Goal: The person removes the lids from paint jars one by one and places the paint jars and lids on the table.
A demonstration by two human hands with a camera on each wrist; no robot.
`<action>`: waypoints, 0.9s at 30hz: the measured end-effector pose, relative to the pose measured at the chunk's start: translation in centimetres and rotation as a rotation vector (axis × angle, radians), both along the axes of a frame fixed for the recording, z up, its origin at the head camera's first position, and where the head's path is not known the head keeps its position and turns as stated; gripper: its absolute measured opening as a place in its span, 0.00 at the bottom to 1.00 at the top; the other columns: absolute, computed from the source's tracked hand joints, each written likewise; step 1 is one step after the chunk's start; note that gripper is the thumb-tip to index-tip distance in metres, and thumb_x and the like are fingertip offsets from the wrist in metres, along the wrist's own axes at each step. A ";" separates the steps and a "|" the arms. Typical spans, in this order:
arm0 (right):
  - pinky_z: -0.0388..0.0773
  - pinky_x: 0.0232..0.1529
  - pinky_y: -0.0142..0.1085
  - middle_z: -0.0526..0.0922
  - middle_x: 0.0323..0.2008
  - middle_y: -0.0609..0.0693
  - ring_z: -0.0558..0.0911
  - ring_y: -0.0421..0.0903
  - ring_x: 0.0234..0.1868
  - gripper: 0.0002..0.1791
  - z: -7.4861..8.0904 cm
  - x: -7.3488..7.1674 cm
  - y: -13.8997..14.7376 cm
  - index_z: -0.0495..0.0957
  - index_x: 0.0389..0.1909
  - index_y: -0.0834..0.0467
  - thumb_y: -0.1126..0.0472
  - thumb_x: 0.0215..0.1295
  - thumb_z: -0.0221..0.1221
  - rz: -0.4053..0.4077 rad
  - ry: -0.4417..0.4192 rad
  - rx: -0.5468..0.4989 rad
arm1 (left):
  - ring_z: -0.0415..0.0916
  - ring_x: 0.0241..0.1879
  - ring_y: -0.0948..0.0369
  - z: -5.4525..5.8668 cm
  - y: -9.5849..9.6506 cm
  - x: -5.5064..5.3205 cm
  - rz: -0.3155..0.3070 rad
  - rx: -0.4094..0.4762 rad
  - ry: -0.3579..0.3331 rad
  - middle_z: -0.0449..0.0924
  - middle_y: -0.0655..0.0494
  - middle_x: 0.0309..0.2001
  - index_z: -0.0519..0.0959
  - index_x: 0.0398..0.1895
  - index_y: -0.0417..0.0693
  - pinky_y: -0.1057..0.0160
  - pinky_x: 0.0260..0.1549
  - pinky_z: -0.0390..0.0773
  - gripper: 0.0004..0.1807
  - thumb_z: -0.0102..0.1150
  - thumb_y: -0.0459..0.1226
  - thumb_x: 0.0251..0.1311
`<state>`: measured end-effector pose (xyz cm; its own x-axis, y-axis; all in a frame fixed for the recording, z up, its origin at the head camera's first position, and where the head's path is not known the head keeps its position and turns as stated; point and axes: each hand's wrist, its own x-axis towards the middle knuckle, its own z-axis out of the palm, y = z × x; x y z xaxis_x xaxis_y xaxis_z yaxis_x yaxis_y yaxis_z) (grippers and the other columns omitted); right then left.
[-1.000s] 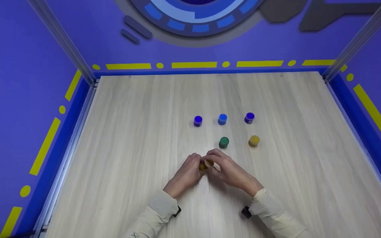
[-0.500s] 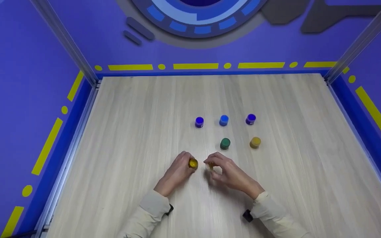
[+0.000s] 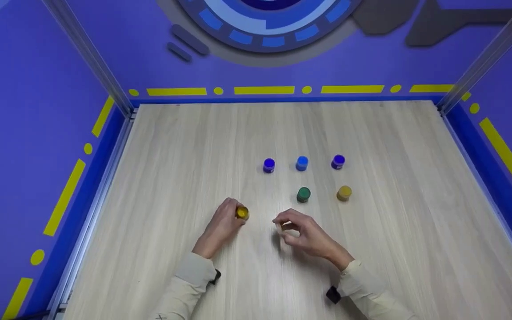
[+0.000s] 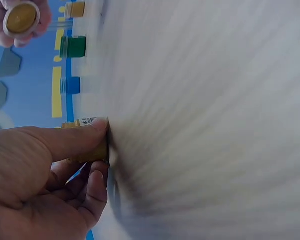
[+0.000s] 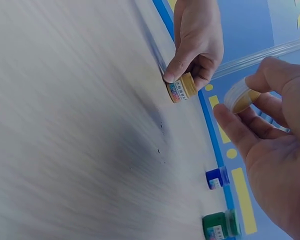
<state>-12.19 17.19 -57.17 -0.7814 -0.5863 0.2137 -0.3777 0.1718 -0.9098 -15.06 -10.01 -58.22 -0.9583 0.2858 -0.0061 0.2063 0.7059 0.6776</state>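
My left hand (image 3: 218,226) grips a small yellow-ochre paint jar (image 3: 242,213) between thumb and fingers. The jar has no lid on, and yellow paint shows at its mouth. A white label faces out in the right wrist view; whether the base touches the table, I cannot tell. To the right, my right hand (image 3: 307,233) pinches a round clear lid (image 5: 240,97) by its rim, tilted on edge above the table. Ochre paint coats the lid's inner face in the left wrist view. A green jar (image 3: 303,194) stands just beyond the right hand.
Behind stand a dark blue jar (image 3: 269,166), a light blue jar (image 3: 302,163) and another dark blue jar (image 3: 338,162). A second ochre jar (image 3: 344,193) is right of the green one. Blue panels (image 3: 256,75) border the wooden table (image 3: 171,155).
One second ago both hands met at the jar. Since then the lid has come off in the right hand, and the left hand has carried the jar left and slightly away from me.
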 end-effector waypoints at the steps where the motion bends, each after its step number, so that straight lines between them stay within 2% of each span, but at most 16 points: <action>1: 0.80 0.53 0.54 0.81 0.49 0.62 0.81 0.66 0.50 0.22 0.0 0.0 0.0 0.79 0.54 0.67 0.84 0.60 0.60 0.005 -0.015 -0.010 | 0.75 0.46 0.50 0.0 -0.2 -0.1 0.009 -0.002 -0.004 0.75 0.48 0.44 0.76 0.46 0.37 0.50 0.50 0.76 0.16 0.72 0.28 0.59; 8: 0.80 0.55 0.43 0.79 0.51 0.69 0.80 0.63 0.52 0.21 0.0 0.2 0.3 0.80 0.57 0.62 0.79 0.65 0.61 0.038 -0.125 -0.086 | 0.76 0.48 0.51 -0.1 -1.7 -1.1 0.098 0.000 -0.042 0.76 0.48 0.45 0.77 0.48 0.37 0.50 0.51 0.77 0.16 0.71 0.28 0.59; 12: 0.79 0.55 0.39 0.79 0.51 0.71 0.80 0.65 0.51 0.19 -0.2 0.1 0.5 0.80 0.57 0.63 0.77 0.66 0.61 0.050 -0.158 -0.104 | 0.76 0.50 0.50 -0.2 -2.5 -1.7 0.150 0.011 -0.065 0.76 0.47 0.47 0.77 0.49 0.37 0.51 0.53 0.76 0.16 0.70 0.29 0.61; 19: 0.80 0.51 0.36 0.79 0.53 0.69 0.80 0.67 0.51 0.18 -0.2 -0.1 0.5 0.77 0.58 0.71 0.74 0.68 0.60 0.050 -0.251 -0.105 | 0.76 0.52 0.48 0.0 -3.8 -2.4 0.177 0.029 -0.052 0.77 0.45 0.48 0.76 0.49 0.36 0.50 0.54 0.76 0.15 0.70 0.28 0.62; 27: 0.80 0.51 0.35 0.79 0.56 0.67 0.80 0.67 0.54 0.18 0.1 -0.2 0.6 0.80 0.59 0.63 0.71 0.69 0.61 0.061 -0.341 -0.115 | 0.76 0.54 0.48 0.0 -4.5 -3.9 0.239 0.048 -0.101 0.77 0.43 0.50 0.77 0.50 0.35 0.50 0.56 0.76 0.16 0.70 0.28 0.61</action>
<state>-12.39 17.80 -57.06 -0.7834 -0.6214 0.0139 -0.0555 0.0477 -0.9973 -19.00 -14.53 -58.21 -0.9939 0.0534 -0.0967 -0.0328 0.6932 0.7200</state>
